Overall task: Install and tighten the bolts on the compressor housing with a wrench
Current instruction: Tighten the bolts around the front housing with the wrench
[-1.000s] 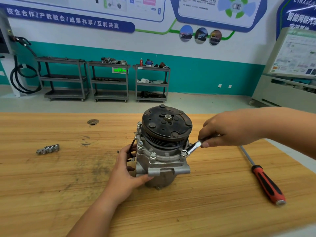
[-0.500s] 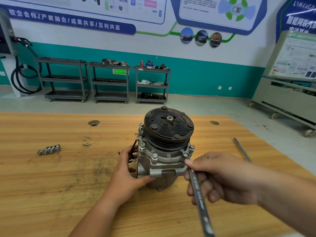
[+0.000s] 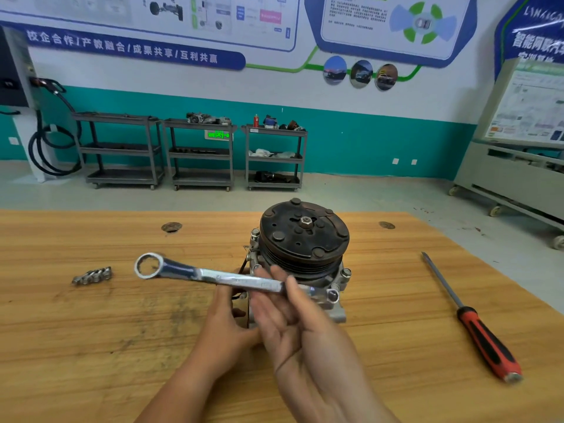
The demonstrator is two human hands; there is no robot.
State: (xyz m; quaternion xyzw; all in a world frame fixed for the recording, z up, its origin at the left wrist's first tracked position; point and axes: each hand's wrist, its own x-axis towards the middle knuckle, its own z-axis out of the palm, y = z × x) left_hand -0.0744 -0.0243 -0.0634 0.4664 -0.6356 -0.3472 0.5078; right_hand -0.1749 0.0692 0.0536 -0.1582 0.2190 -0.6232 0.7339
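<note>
The combination wrench point(image 3: 213, 276) has swung a long way. One second ago its handle pointed to the right, half a second ago toward the person, and now it lies across to the left, with the big ring end point(image 3: 148, 265) over the workbench point(image 3: 91, 346). The small ring end sits on the bolt point(image 3: 332, 296) at the front right corner of the compressor housing point(image 3: 331, 312). This is a clockwise sweep seen from above, so I judge that the bolt was tightened by about half a turn.

The right hand point(image 3: 293, 325) is blurred, but its fingers look almost straight. They push the shaft from the near side and are not wrapped round it. The left hand point(image 3: 225, 319) holds the left side of the housing with the thumb in front; its other fingers are hidden. The compressor stands upright near the middle of the bench, with the clutch pulley point(image 3: 305, 236) on top.

The handle now passes above the left hand, and further turning would probably bring it against the pulley, so the wrench likely must be lifted and set again. Other bolts, such as the one on the right flange point(image 3: 345, 272), seem already in place.

A red-and-black screwdriver point(image 3: 488, 346) lies well apart on the right. A row of small metal pieces point(image 3: 93, 275) lies on the left.
</note>
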